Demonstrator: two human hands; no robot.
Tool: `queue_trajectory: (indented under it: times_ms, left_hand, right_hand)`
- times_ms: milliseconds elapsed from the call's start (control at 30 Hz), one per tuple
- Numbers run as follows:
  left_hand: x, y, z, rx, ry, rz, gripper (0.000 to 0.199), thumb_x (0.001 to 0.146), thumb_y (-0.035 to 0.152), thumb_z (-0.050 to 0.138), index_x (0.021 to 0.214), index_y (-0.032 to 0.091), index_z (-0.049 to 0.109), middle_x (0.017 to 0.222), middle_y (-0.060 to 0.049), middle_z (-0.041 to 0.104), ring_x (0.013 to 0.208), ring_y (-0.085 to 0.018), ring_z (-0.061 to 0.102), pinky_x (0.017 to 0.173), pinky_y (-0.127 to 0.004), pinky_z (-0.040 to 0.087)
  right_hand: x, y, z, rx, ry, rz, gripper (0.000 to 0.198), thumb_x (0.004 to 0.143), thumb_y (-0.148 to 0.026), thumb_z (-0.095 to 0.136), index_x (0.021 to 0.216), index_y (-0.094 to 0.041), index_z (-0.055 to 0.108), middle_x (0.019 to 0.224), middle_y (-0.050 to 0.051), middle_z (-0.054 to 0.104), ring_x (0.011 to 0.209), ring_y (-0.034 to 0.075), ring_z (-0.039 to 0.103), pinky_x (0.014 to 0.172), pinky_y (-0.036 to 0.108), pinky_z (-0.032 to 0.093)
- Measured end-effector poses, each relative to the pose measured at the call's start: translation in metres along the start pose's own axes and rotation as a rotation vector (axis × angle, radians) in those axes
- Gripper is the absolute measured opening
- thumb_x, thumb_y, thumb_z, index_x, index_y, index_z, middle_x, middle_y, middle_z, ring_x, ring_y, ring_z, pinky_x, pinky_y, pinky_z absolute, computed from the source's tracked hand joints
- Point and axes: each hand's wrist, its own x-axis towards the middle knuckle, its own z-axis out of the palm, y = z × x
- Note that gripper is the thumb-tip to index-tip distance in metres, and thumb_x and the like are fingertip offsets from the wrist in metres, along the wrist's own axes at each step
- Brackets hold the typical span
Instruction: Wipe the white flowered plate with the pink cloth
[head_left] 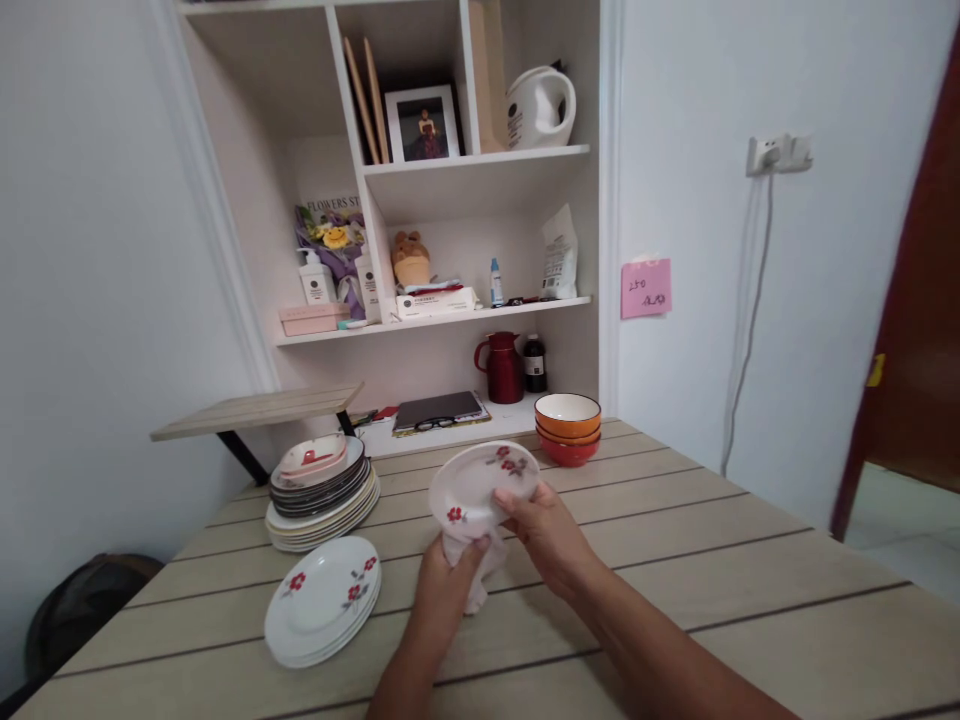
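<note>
A white plate (474, 482) with red flowers is held tilted above the table, its face towards me. My right hand (551, 535) grips its right edge, the thumb lying on the face. Under the plate's lower left edge, my left hand (448, 578) is closed on a pale cloth (487, 575), which hangs down between the hands and touches the plate. Left of my hands lies a low stack of matching flowered plates (322, 600). Behind that stands a taller stack of plates (322, 505), with a small pinkish dish (311, 456) on top.
Orange and red bowls (568, 425) stand stacked at the table's far edge. Behind the wooden table (675, 540) are white shelves holding a dark red jug (502, 368), a laptop-like dark slab (441, 410) and glasses. A raised wooden board (259, 410) overhangs the back left.
</note>
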Motion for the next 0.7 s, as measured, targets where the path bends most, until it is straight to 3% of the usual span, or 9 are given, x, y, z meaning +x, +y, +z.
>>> queue_trajectory:
  times_ms: [67, 133, 300, 367, 467, 700]
  left_hand:
    - [-0.002, 0.0, 0.003, 0.019, -0.131, 0.025, 0.031, 0.073, 0.037, 0.072, 0.094, 0.014, 0.076, 0.092, -0.011, 0.078, 0.087, -0.028, 0.072, 0.081, -0.037, 0.055]
    - [-0.003, 0.001, 0.005, 0.016, -0.176, 0.067, 0.029, 0.073, 0.032, 0.073, 0.097, 0.017, 0.076, 0.099, -0.01, 0.077, 0.092, -0.028, 0.071, 0.087, -0.038, 0.053]
    - [0.002, 0.001, 0.001, -0.007, -0.036, 0.002, 0.033, 0.07, 0.035, 0.074, 0.096, 0.014, 0.076, 0.1, -0.013, 0.077, 0.098, -0.03, 0.07, 0.092, -0.039, 0.05]
    - [0.003, 0.003, -0.001, -0.056, 0.032, -0.078, 0.04, 0.068, 0.041, 0.076, 0.096, 0.012, 0.075, 0.095, -0.012, 0.077, 0.092, -0.029, 0.071, 0.086, -0.037, 0.053]
    - [0.0, 0.006, -0.002, -0.151, 0.063, -0.188, 0.051, 0.066, 0.05, 0.077, 0.099, 0.011, 0.072, 0.088, -0.01, 0.076, 0.075, -0.022, 0.07, 0.064, -0.028, 0.054]
    - [-0.006, 0.004, 0.001, -0.328, -0.101, -0.241, 0.06, 0.068, 0.053, 0.077, 0.112, 0.013, 0.065, 0.082, -0.006, 0.071, 0.055, -0.01, 0.056, 0.041, -0.017, 0.039]
  right_hand:
    - [-0.003, -0.005, 0.006, 0.07, 0.031, -0.005, 0.045, 0.067, -0.038, 0.08, 0.106, -0.023, 0.063, 0.1, 0.006, 0.073, 0.088, 0.025, 0.067, 0.078, 0.038, 0.052]
    - [-0.006, -0.008, 0.012, 0.095, 0.009, -0.001, 0.046, 0.065, -0.038, 0.082, 0.105, -0.021, 0.064, 0.099, 0.007, 0.074, 0.089, 0.026, 0.068, 0.082, 0.039, 0.052]
    - [-0.011, -0.005, 0.017, 0.102, -0.014, 0.034, 0.047, 0.064, -0.034, 0.084, 0.104, -0.02, 0.067, 0.097, 0.006, 0.075, 0.09, 0.025, 0.068, 0.082, 0.037, 0.053]
    - [-0.008, -0.006, 0.013, 0.108, 0.02, 0.017, 0.046, 0.064, -0.033, 0.084, 0.105, -0.02, 0.067, 0.099, 0.006, 0.075, 0.091, 0.023, 0.068, 0.082, 0.035, 0.053]
    - [-0.001, -0.01, 0.001, 0.142, 0.103, -0.056, 0.045, 0.066, -0.03, 0.083, 0.107, -0.022, 0.066, 0.109, 0.005, 0.074, 0.097, 0.022, 0.067, 0.085, 0.034, 0.053]
    - [0.011, -0.019, -0.024, 0.051, 0.296, -0.13, 0.048, 0.066, -0.027, 0.083, 0.111, -0.024, 0.066, 0.11, 0.003, 0.073, 0.099, 0.021, 0.066, 0.082, 0.032, 0.054]
